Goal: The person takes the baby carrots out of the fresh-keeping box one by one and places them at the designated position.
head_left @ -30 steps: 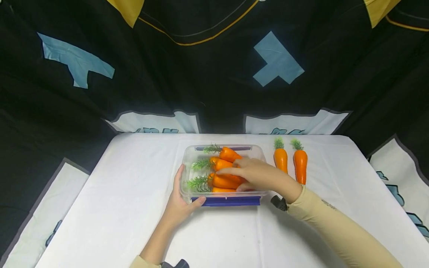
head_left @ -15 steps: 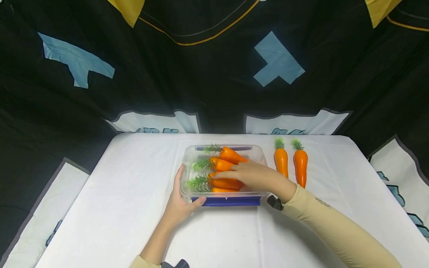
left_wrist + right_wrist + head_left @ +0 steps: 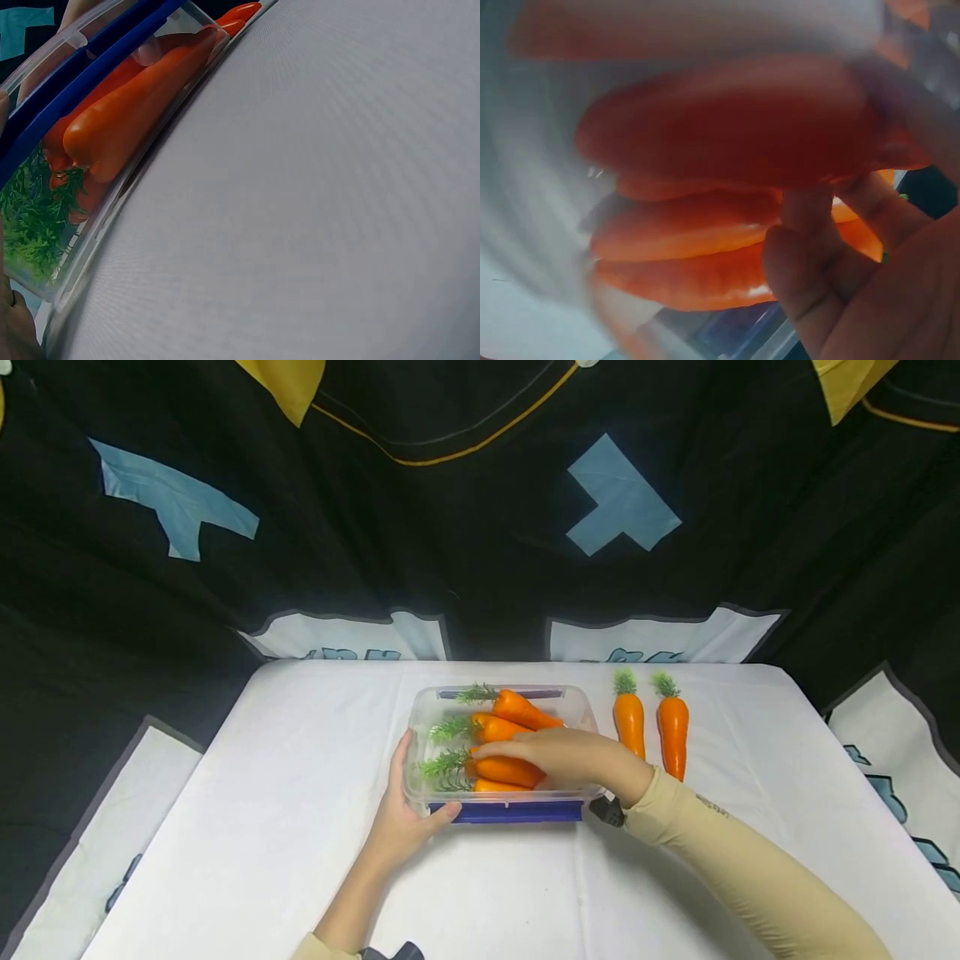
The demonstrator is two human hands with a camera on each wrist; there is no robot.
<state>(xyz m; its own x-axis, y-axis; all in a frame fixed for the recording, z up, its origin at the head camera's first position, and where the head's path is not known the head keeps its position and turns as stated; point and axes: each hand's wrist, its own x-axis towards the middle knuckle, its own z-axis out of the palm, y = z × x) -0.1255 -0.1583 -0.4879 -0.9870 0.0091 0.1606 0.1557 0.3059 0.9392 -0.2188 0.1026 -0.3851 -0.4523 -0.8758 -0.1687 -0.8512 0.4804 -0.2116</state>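
Observation:
A clear plastic food container (image 3: 420, 781) with blue clips stands on the table, several orange carrots (image 3: 510, 770) with green leafy tops lying in it. My left hand (image 3: 401, 818) grips its left end, thumb on the front rim, fingers along the side. Through the container wall, the left wrist view shows carrots (image 3: 127, 112) and leaves. My right hand (image 3: 566, 756) reaches into the container from the right, its fingers curled on a carrot (image 3: 727, 127) in the front half. In the right wrist view, more carrots (image 3: 686, 229) lie alongside that one. The carrots' right ends are partly hidden by this hand.
Two more carrots (image 3: 672, 735) lie side by side on the white tablecloth (image 3: 300, 760), right of the container, tops pointing away. A black cloth (image 3: 465, 552) with light blue and yellow patches hangs behind the table.
My right hand has shifted slightly left and down inside the container, uncovering more of the rear carrots. My left hand and the container have stayed in place.

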